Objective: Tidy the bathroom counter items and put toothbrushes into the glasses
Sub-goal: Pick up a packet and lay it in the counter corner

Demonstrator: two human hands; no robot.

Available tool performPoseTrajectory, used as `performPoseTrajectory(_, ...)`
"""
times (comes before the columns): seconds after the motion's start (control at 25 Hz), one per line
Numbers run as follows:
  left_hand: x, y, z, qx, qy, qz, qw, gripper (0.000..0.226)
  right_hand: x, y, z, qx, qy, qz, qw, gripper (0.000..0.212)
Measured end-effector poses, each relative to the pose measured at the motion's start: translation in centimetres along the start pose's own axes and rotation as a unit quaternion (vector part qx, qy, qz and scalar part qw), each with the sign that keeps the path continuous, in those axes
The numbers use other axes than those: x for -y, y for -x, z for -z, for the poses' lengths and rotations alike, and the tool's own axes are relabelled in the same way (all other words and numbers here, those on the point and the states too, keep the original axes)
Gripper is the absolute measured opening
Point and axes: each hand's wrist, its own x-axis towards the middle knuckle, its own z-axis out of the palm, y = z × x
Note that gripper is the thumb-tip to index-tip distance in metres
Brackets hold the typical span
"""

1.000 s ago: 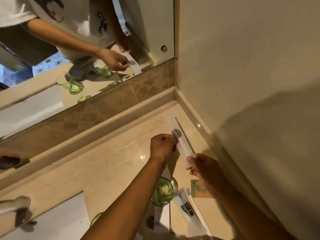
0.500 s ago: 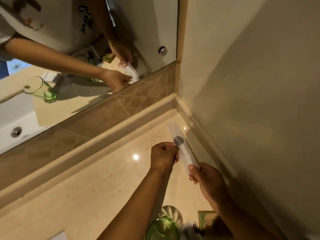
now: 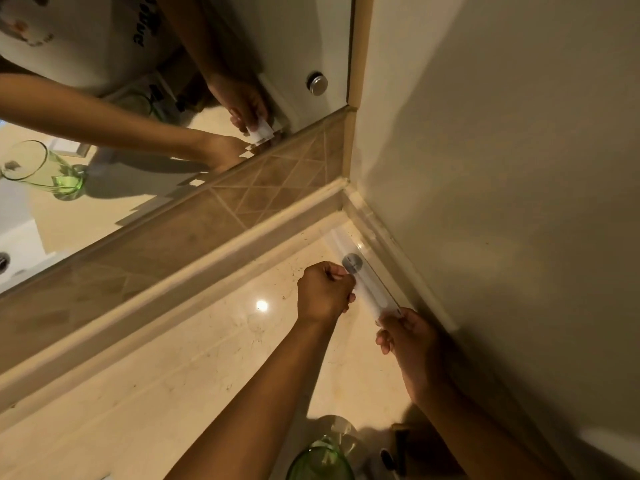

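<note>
A long white toothbrush packet with a round grey sticker is held over the beige counter, close to the corner by the right wall. My left hand pinches the packet's left edge near the sticker. My right hand grips the packet's near end. A green glass stands at the bottom edge of the view, below my left forearm, with only its rim showing. The toothbrush inside the packet is not visible.
A mirror above a brown tiled strip reflects my arms and another green glass. The right wall meets the counter close to my right hand. Dark small items lie beside the glass at the bottom.
The view has tilted up and toward the corner, so the glass and counter items slid to the bottom edge. Both hands keep hold of the packet, now nearer the wall corner.
</note>
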Motion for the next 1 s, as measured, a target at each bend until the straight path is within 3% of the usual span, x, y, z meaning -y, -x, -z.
performPoseTrajectory(0.24, 1.4, -0.5, 0.8, -0.01, -0.212, -0.147, 0.966, 0.004, -1.3, 0.6, 1.6, -0.032, 0.113, 0.026, 0.993, 0.013)
performPoseTrajectory(0.32, 1.7, -0.7, 1.2, -0.028, -0.289, -0.245, 0.925, 0.008, -2.1, 1.5, 2.2, -0.051, 0.182, 0.07, 0.979, 0.02)
performPoseTrajectory(0.44, 2.3, -1.4, 1.6, -0.066, -0.391, -0.385, 0.833, 0.022, -2.3, 2.3, 1.9, -0.02, 0.309, 0.173, 0.935, 0.027)
performPoseTrajectory(0.56, 2.5, -1.7, 1.5, -0.053, -0.447, -0.376, 0.81, 0.041, -2.1, 1.4, 0.7, -0.008, 0.454, 0.336, 0.825, 0.034)
performPoseTrajectory(0.68, 2.6, -1.9, 1.5, -0.02, -0.497, -0.358, 0.79, 0.048, -1.2, 0.1, -0.6, -0.014, 0.544, 0.364, 0.756, 0.043)
performPoseTrajectory(0.88, 2.8, -2.5, 1.4, -0.007, -0.519, -0.357, 0.776, 0.052, -1.3, -0.1, -1.4, -0.003, 0.6, 0.359, 0.715, 0.054)
performPoseTrajectory(1.0, 2.6, -2.9, 1.1, 0.003, -0.525, -0.365, 0.769, 0.054, -1.6, 0.0, -1.2, 0.001, 0.604, 0.341, 0.72, 0.059)
